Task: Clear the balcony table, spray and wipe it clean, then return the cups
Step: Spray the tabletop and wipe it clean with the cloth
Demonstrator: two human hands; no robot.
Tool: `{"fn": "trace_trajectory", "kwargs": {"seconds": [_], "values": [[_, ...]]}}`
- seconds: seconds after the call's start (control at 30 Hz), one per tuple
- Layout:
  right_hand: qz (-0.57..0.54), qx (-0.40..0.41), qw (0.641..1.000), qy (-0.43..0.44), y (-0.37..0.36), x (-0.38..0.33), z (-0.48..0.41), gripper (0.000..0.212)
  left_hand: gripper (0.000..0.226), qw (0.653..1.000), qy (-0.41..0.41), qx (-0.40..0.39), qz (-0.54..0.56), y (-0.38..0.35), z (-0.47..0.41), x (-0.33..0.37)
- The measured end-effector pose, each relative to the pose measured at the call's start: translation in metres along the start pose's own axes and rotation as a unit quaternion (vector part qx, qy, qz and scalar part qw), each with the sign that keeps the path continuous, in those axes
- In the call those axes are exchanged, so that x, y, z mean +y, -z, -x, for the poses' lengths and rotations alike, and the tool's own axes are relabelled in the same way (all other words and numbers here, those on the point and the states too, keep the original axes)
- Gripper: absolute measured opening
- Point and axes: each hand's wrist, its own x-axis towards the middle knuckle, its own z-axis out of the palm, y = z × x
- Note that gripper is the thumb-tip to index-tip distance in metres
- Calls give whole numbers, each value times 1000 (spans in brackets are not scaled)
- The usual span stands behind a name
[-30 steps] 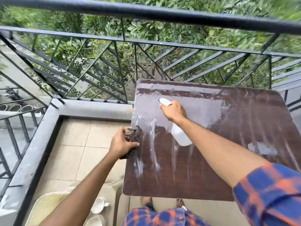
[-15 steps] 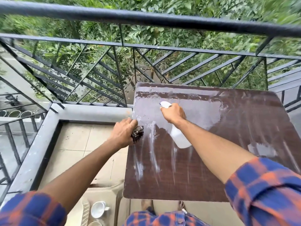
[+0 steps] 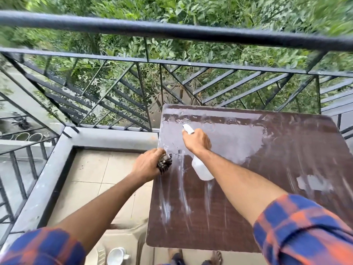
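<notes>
Wiping at the left edge of the table with a bunched cloth, clenched in the left hand with fingers curled over it. Has climbed that edge since 1 second ago: was lower on it then, now touches the near rim of the wet sheen. Keeps the right hand much where it was, grasping the neck of the bottle, with the nozzle toward the far-left corner and the body hanging over the top. Cannot tell whether the trigger is squeezed. Shows 3 pale streaks down toward the near edge and a broad wet patch across the far half. Has nothing standing on the table; keeps 1 cup at lower left, on a pale chair beside it. Looks like spraying nearly done and wiping only begun. Leaves most of the top to cover, then the cups to return.
</notes>
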Motion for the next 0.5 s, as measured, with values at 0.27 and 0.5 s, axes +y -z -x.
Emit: {"fn": "trace_trajectory", "kwargs": {"seconds": [0.27,0.5], "values": [[-37,59,996,-46,46,26,-22,50,43,1000,-11,17,17,-4,-15,9],[-33,121,986,-106,95,88,-33,54,43,999,-38,16,33,-13,-29,22]]}}
